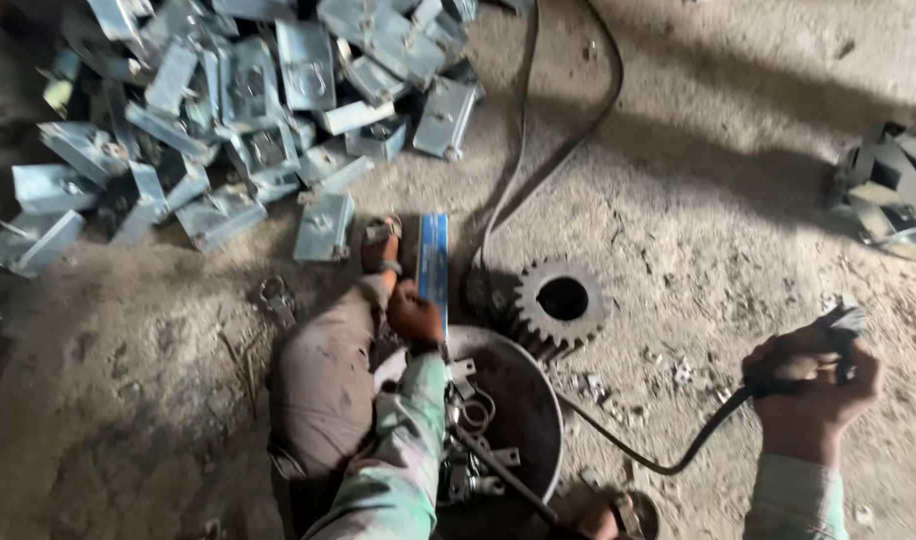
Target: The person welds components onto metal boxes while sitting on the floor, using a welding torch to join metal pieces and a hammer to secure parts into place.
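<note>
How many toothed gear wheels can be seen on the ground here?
1: the gear wheel lies flat on the dirt floor, right of the left hand and above the round pan. Others may be hidden.

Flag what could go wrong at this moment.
The left hand steadies a blue-edged metal bracket beside the sandalled foot, so a slip might hurt the toes. The right hand grips a black corded tool; its black cable loops past the toothed steel gear and could snag.
</note>
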